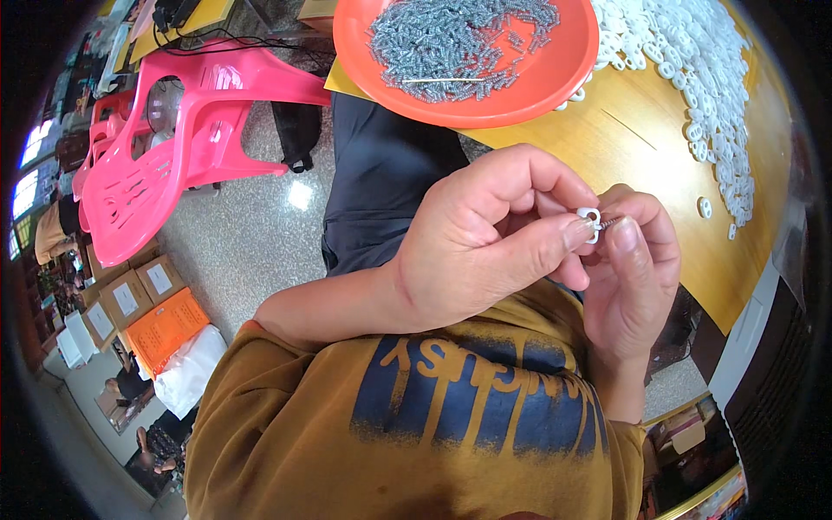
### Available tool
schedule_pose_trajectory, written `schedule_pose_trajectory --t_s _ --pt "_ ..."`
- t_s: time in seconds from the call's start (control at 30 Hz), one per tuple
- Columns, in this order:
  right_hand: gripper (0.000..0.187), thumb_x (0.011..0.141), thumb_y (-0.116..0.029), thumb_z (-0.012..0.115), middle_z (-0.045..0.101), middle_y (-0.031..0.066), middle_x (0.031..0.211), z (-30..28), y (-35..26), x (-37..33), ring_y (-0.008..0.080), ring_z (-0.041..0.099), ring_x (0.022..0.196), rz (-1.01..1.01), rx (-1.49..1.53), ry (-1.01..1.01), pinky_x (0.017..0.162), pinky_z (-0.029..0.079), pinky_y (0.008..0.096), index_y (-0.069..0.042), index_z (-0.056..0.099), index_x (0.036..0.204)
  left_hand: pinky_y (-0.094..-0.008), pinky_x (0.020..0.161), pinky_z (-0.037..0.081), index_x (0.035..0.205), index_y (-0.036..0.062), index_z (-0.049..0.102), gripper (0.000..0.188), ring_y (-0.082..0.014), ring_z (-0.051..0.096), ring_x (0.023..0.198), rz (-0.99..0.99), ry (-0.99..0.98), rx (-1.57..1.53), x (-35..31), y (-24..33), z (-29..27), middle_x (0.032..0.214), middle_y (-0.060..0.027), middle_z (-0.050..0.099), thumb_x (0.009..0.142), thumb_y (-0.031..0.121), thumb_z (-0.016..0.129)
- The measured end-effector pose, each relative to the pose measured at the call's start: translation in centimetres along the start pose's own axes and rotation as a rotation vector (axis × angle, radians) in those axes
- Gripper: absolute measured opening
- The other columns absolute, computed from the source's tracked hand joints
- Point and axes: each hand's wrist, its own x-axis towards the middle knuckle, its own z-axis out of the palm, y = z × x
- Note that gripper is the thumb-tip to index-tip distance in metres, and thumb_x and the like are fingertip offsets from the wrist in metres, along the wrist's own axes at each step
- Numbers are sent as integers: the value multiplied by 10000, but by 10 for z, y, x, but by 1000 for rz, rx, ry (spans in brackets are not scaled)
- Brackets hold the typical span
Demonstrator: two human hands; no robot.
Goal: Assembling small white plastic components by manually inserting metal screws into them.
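so both hands are up over the lap, close together. left hand (pixel 494 243) has its thumb and finger pinched on a white piece (pixel 588 214), held near the tips, probably so the hole stays uncovered. right hand (pixel 637 269) has thumb and fingertip closed on a thin ridged metal bit (pixel 609 223), screw or spring, can't tell. it sticks out toward the piece, looks like that's to line the two up, but whether it's actually in there is too small to tell.

the red bowl (pixel 568 91) sits at the table (pixel 637 130) edge just past the hands, full of grey bits (pixel 433 43) with a thin rod (pixel 444 81) on top. white pile (pixel 719 104) is spread on the right, so i'd guess each sort is kept apart for easy grabbing.
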Motion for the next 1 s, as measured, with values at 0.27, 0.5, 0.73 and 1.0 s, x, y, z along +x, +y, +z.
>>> schedule_pose_trajectory --t_s 0.27,0.5,0.73,1.0 --pt "106 816 -87 565 566 54 787 -1 0 1 102 545 710 -49 -61 -26 671 442 219 8 534 851 -233 620 505 996 -15 444 151 -156 605 679 -3 4 10 0 1 0 849 -121 580 853 11 485" --pt "93 825 -65 548 558 56 808 -1 0 1 98 537 725 -134 -177 -45 675 434 214 19 531 864 -234 630 509 1002 -20 443 153 -157 604 687 -28 10 -3 0 1 -1 868 -127 577 855 7 479" --pt "84 828 -51 545 542 42 795 1 -1 -1 79 508 727 -177 -291 -61 664 406 193 22 524 865 -231 626 507 1014 -32 442 163 -152 600 677 2 6 48 -2 0 0 872 -136 573 859 6 474" --pt "88 834 -70 546 561 44 789 2 -4 0 74 508 720 -102 -251 -30 662 410 194 15 525 847 -233 643 504 1063 -51 439 204 -171 608 722 133 -36 209 -1 -3 -1 912 -148 569 862 -16 453"
